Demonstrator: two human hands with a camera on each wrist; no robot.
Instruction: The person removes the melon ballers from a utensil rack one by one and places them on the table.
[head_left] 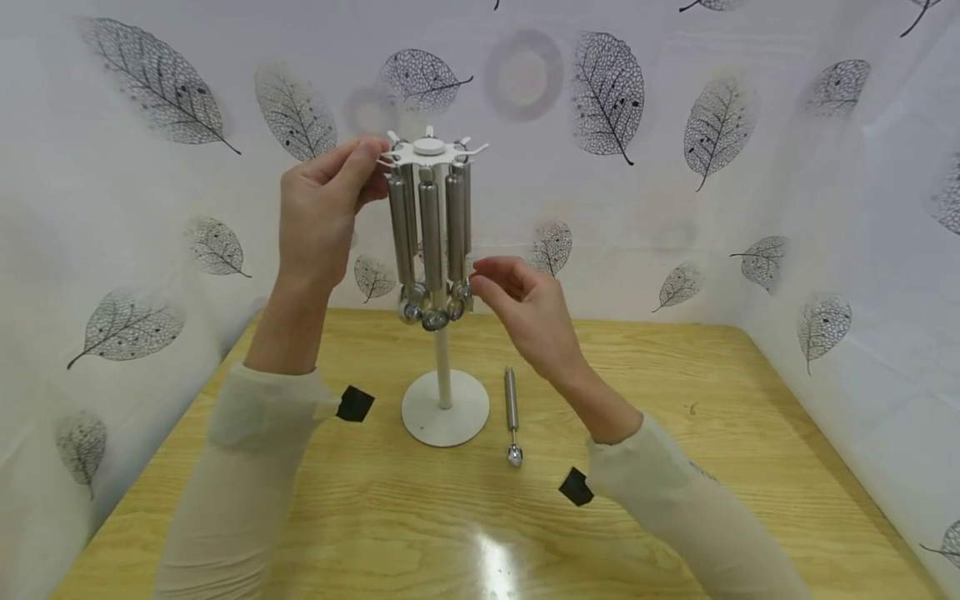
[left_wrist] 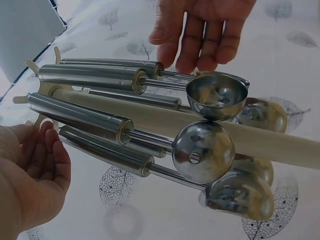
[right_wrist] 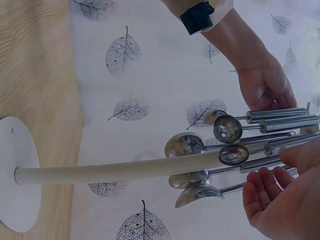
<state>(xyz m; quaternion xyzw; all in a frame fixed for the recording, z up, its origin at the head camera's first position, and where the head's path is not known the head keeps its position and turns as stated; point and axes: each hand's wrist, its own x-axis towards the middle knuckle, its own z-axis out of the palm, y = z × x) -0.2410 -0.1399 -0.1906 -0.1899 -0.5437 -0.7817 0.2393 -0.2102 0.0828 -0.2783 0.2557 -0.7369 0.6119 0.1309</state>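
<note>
A white utensil stand (head_left: 443, 358) carries several steel scoops (head_left: 432, 237), which hang by their handles with round bowls downward. My left hand (head_left: 318, 208) is raised at the stand's hooked top, thumb and forefinger pinching the edge at a left-hand hook (left_wrist: 34, 66). On the other side my right hand (head_left: 536, 321) is beside the hanging bowls, its fingers loosely bent and grasping nothing. Whether its fingertips touch a bowl (left_wrist: 217, 97) I cannot tell. One more scoop (head_left: 512, 400) lies on the table, right of the stand's base, bowl toward me.
The stand's round white base (head_left: 465, 425) rests on a light wooden table (head_left: 660, 500). Pale cloth walls (head_left: 697, 242) printed with leaves enclose the table at the back and sides. A black tab (head_left: 576, 487) sticks out from each sleeve cuff.
</note>
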